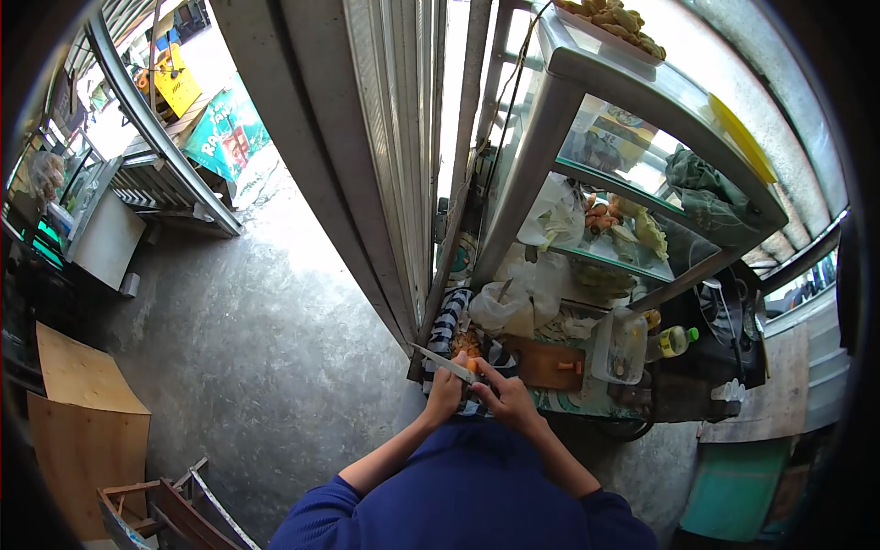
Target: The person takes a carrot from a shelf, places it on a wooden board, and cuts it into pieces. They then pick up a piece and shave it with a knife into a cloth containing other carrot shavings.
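My left hand point(446, 392) is closed around an orange carrot point(473, 365), most of which the fingers hide. My right hand point(506, 400) grips a knife point(442, 361), its long blade slanting up and left across the left hand. The handle is largely covered. Just beyond both hands, a heap of orange peelings point(466, 342) lies on a black-and-white checked cloth point(447, 316). To the right of my right hand, a wooden cutting board point(536, 363) bears a small orange piece point(570, 367).
A clear plastic tub point(621, 346) and a bottle with a green cap point(672, 343) stand right of the board. Behind is a white plastic bag point(500, 307). A glass display case point(541, 156) rises over the worktop. A metal folding door point(339, 165) stands at left.
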`<state>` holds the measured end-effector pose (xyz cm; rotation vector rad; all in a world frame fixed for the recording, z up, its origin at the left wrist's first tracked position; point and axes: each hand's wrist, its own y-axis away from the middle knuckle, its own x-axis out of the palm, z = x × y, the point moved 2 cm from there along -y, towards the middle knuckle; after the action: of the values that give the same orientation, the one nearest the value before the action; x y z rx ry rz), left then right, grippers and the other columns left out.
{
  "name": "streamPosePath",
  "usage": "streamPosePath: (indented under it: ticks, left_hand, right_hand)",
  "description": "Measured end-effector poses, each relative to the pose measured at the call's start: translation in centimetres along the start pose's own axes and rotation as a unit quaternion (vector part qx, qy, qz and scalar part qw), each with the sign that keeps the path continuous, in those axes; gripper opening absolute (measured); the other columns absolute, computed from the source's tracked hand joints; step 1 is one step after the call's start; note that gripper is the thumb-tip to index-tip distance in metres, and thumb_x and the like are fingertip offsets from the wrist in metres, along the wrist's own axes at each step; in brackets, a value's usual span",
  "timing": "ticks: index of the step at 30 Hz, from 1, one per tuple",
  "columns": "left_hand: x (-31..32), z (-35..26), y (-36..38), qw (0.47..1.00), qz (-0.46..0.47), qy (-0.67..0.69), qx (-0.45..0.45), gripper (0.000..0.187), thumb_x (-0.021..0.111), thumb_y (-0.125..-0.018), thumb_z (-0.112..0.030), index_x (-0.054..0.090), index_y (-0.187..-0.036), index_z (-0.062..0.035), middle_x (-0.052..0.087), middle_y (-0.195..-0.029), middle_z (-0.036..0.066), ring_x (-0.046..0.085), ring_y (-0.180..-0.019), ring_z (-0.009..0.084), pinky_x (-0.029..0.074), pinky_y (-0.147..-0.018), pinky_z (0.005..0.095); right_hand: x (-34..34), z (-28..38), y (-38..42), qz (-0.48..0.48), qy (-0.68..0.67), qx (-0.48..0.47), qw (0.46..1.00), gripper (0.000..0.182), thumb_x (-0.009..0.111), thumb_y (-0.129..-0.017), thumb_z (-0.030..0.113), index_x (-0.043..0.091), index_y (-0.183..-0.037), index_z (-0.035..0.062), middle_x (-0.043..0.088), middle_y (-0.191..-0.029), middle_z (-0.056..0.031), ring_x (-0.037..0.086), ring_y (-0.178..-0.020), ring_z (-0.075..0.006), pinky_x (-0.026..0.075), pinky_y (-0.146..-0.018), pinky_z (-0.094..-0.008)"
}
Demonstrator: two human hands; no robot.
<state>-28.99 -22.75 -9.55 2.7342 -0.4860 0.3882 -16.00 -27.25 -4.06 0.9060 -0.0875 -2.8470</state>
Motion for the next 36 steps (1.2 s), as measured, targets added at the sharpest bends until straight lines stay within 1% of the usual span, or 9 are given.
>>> streamPosePath:
  ticks: [12, 14, 15, 18, 20, 24, 31, 33, 36]
  left_hand:
    - [-0.5, -1.7, -0.6, 0.993, 0.023, 0.08, -0.078, 0.045, 0.032, -0.093, -0.042, 0.055, -0.078, -0.0058, 0.042, -0.057, -0.004, 0.034, -0.046, 0.0051, 0.027, -0.045, 0.0202]
    - [-0.9, -1.0, -0.8, 0.991, 0.042, 0.104, -0.074, 0.045, 0.032, -0.092, -0.042, 0.054, -0.078, -0.0059, 0.042, -0.057, -0.004, 0.033, -0.046, 0.005, 0.026, -0.045, 0.0201]
    - [-0.9, -0.8, -0.9, 0.987, 0.062, 0.128, -0.07, 0.044, 0.032, -0.092, -0.042, 0.053, -0.077, -0.0059, 0.042, -0.056, -0.004, 0.032, -0.045, 0.005, 0.025, -0.045, 0.0201]
    - [-1.0, -0.5, -0.9, 0.985, 0.065, 0.139, -0.076, 0.044, 0.032, -0.092, -0.043, 0.051, -0.076, -0.0066, 0.041, -0.055, -0.003, 0.031, -0.044, 0.005, 0.026, -0.045, 0.0201]
    - [-0.7, -0.5, -0.9, 0.987, 0.042, 0.128, -0.088, 0.045, 0.032, -0.092, -0.043, 0.051, -0.075, -0.0067, 0.041, -0.055, -0.003, 0.031, -0.044, 0.0051, 0.025, -0.044, 0.0202]
    - [-0.3, -1.2, -0.6, 0.99, 0.022, 0.096, -0.102, 0.045, 0.032, -0.092, -0.043, 0.052, -0.074, -0.0075, 0.042, -0.055, -0.003, 0.033, -0.045, 0.0052, 0.026, -0.045, 0.02]
    - [0.4, -2.0, -0.4, 0.989, 0.028, 0.087, -0.118, 0.042, 0.033, -0.092, -0.046, 0.053, -0.078, -0.0115, 0.044, -0.058, -0.004, 0.037, -0.047, 0.005, 0.029, -0.046, 0.0192]
    - [0.1, -1.0, -0.7, 0.984, 0.065, 0.109, -0.126, 0.043, 0.032, -0.092, -0.045, 0.054, -0.096, -0.0086, 0.052, -0.072, -0.002, 0.046, -0.059, 0.0065, 0.039, -0.057, 0.0213]
    - [0.4, -0.7, -0.9, 0.979, 0.067, 0.114, -0.157, 0.041, 0.034, -0.092, -0.045, 0.054, -0.092, -0.0092, 0.051, -0.073, -0.002, 0.049, -0.062, 0.0074, 0.042, -0.059, 0.0217]
  right_hand:
    - [-1.4, 2.5, -0.2, -0.002, -0.048, 0.027, 0.999, 0.059, 0.049, -0.085, 0.039, 0.03, -0.132, 0.0094, 0.054, -0.062, -0.0214, 0.056, -0.059, -0.0355, 0.043, -0.057, -0.038]
    - [-1.8, 2.7, -0.1, -0.035, -0.071, -0.018, 0.997, 0.056, 0.054, -0.083, 0.027, 0.033, -0.131, 0.0078, 0.049, -0.059, -0.0121, 0.048, -0.052, -0.0193, 0.04, -0.056, -0.0304]
    - [-1.8, 2.5, 0.0, -0.035, -0.071, -0.018, 0.997, 0.056, 0.054, -0.083, 0.027, 0.033, -0.131, 0.0078, 0.049, -0.059, -0.0121, 0.048, -0.052, -0.0193, 0.04, -0.056, -0.0304]
    - [-2.0, 1.7, 0.2, -0.009, -0.081, -0.021, 0.996, 0.054, 0.056, -0.081, 0.02, 0.035, -0.13, 0.0073, 0.052, -0.065, -0.0133, 0.05, -0.057, -0.0202, 0.041, -0.059, -0.0308]
    - [-2.2, 1.7, 0.1, 0.037, -0.043, -0.068, 0.996, 0.055, 0.057, -0.082, 0.026, 0.035, -0.13, 0.012, 0.059, -0.089, -0.0204, 0.058, -0.081, -0.0356, 0.045, -0.07, -0.0373]
    - [-2.7, 2.6, 0.2, 0.075, 0.01, -0.03, 0.997, 0.054, 0.056, -0.082, 0.027, 0.035, -0.131, 0.0168, 0.059, -0.093, -0.0196, 0.058, -0.084, -0.0358, 0.045, -0.071, -0.0381]
    - [-2.3, 1.8, 0.0, 0.026, 0.015, 0.001, 1.0, 0.055, 0.048, -0.086, 0.037, 0.03, -0.134, 0.0156, 0.057, -0.067, -0.0188, 0.058, -0.065, -0.0344, 0.044, -0.061, -0.0373]
    - [-2.6, 2.2, -0.1, 0.031, 0.016, 0.023, 0.999, 0.056, 0.047, -0.087, 0.035, 0.028, -0.135, 0.013, 0.055, -0.063, -0.0174, 0.056, -0.06, -0.0335, 0.042, -0.059, -0.0358]
    - [-2.5, 2.1, -0.3, 0.042, 0.036, 0.017, 0.998, 0.058, 0.048, -0.086, 0.036, 0.026, -0.136, 0.0137, 0.049, -0.054, -0.0142, 0.052, -0.051, -0.0324, 0.04, -0.055, -0.0366]
